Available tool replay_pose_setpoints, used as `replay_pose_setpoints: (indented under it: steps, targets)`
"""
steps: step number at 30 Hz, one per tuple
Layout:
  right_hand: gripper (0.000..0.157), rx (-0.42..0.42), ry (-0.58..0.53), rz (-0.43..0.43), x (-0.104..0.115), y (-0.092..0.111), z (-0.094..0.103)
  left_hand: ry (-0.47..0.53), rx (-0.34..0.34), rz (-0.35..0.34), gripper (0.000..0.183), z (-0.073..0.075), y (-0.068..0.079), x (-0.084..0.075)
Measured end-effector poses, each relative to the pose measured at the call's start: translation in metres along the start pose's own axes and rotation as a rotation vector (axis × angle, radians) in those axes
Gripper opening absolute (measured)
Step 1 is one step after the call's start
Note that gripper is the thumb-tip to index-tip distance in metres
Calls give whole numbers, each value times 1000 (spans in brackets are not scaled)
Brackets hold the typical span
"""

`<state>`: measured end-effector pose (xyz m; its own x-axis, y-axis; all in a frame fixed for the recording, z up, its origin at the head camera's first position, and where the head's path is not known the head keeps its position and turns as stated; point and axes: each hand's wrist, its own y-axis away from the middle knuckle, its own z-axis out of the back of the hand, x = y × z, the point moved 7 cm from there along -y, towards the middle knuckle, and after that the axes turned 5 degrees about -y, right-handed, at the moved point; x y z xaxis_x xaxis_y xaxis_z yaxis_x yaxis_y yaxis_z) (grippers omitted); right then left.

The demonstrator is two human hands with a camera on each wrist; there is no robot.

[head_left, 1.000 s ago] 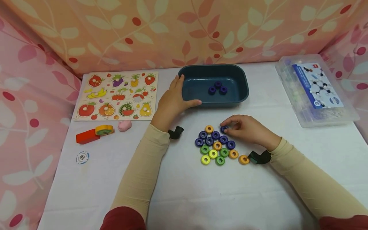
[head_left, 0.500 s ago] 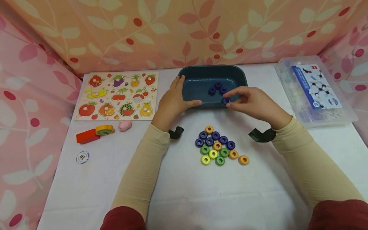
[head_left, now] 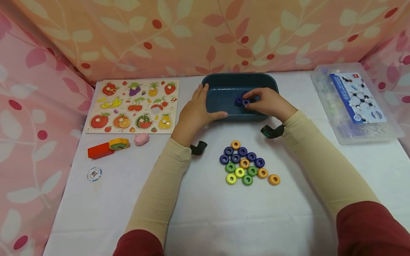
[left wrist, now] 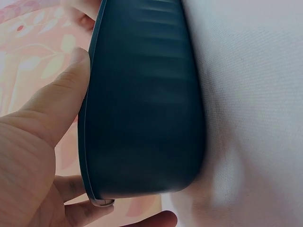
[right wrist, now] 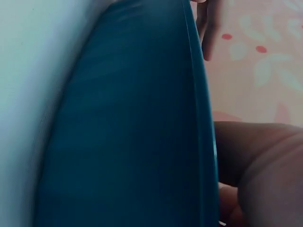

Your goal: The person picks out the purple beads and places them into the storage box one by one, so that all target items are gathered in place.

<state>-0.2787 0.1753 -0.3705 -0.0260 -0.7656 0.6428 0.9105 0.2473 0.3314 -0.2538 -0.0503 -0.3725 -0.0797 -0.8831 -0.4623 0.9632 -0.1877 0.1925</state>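
Observation:
A dark teal tray (head_left: 221,92) stands at the back of the table. My left hand (head_left: 193,113) rests at its left front corner, fingers straight along the left rim and thumb along the front rim; the left wrist view shows that thumb (left wrist: 61,94) touching the rim. My right hand (head_left: 269,103) is over the right part of the tray and pinches a purple ring (head_left: 245,102) between thumb and fingers. Beside it lies another purple ring (head_left: 238,101), and more are partly hidden by the hand. In the right wrist view the tray's wall (right wrist: 128,123) hides the ring.
In front of the tray lie several purple, orange, green and yellow rings (head_left: 242,152). Left are a fruit puzzle board (head_left: 128,103), red block (head_left: 100,151), toy fruit slice (head_left: 119,143), pink toy (head_left: 141,139) and round chip (head_left: 94,174). A clear case (head_left: 339,117) is right.
My right hand has carried a purple ring from the group on the table over the front rim and into the tray beside the other purple rings. My left hand has stayed at the tray's corner.

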Motion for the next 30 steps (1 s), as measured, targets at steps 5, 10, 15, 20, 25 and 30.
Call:
replay_pose_setpoints:
  steps: [5, 10, 15, 20, 25, 30]
  targets:
    - [47, 6, 19, 0, 1, -8, -1, 0, -2, 5, 123, 2, 1, -1]
    - [46, -71, -30, 5, 5, 7, 6, 7, 6, 8, 123, 0, 1, -1]
    - [43, -124, -84, 18, 13, 44, 13, 7, 3, 8, 123, 0, 1, -2]
    - [33, -81, -81, 60, 10, 82, 3, 4, 2, 11, 123, 0, 2, -2]
    - [28, 71, -20, 98, -7, 116, -26, 5, 2, 6, 123, -1, 2, -3]
    - [27, 154, -29, 84, -27, 136, -52, 10, -1, 4, 123, 2, 3, -3]
